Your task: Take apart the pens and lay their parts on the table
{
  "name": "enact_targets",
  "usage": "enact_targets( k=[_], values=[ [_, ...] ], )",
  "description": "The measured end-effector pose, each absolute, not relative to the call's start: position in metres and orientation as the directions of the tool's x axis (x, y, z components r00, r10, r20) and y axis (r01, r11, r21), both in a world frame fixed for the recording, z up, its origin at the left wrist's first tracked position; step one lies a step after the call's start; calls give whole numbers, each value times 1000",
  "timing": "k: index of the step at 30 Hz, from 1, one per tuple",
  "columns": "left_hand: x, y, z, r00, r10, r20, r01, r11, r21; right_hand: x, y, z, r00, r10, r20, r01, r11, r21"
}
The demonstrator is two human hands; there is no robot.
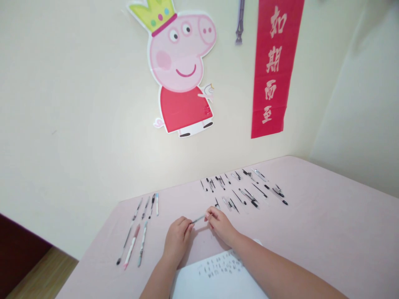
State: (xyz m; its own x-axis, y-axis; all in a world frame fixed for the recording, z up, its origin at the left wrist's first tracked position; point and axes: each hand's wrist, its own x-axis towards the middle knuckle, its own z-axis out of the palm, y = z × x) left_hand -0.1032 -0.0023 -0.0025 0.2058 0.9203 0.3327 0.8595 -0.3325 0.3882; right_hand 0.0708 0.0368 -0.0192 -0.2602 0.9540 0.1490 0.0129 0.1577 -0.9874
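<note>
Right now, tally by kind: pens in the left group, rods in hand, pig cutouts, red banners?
Pens, left group: 7
Rod, held: 1
Pig cutout: 1
Red banner: 1
Total: 10

Pen point(198, 219) between left hand point(178, 237) and right hand point(221, 225)

Pale pink surface point(327, 216); pink-and-white pen point(132, 246); white paper point(199, 288) with dark handwriting point(222, 264); red banner point(262, 99) with pale characters point(273, 60); pink pig cutout point(183, 62) (red dress point(183, 109), yellow-green crown point(157, 15)).
</note>
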Motion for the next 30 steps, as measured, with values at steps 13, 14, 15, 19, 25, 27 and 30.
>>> enact_targets(
  k=[13, 14, 15, 19, 25, 27, 30],
  values=[
    [-104, -3, -3, 229, 900, 371, 852, -370, 371, 67, 43, -28, -212, 968, 134, 186, 175, -967],
    [-104, -2, -4, 225, 900, 373, 855, -366, 368, 67, 43, -29, -201, 966, 163, 229, 208, -951],
    [-105, -2, -4, 220, 901, 374, 858, -361, 365, 67, 43, -29, -190, 965, 181, 263, 227, -938],
    [-106, 0, -6, 214, 904, 369, 869, -349, 351, 67, 42, -27, -175, 969, 175, 263, 217, -940],
    [-108, 1, -8, 204, 899, 386, 876, -344, 338, 68, 40, -25, -178, 970, 164, 148, 191, -970],
    [-108, 1, -7, 199, 900, 388, 878, -339, 336, 68, 40, -25, -159, 975, 158, 123, 179, -976],
    [-107, -1, -6, 201, 900, 386, 876, -342, 339, 68, 41, -25, -181, 979, 97, 123, 120, -985]
  ],
)
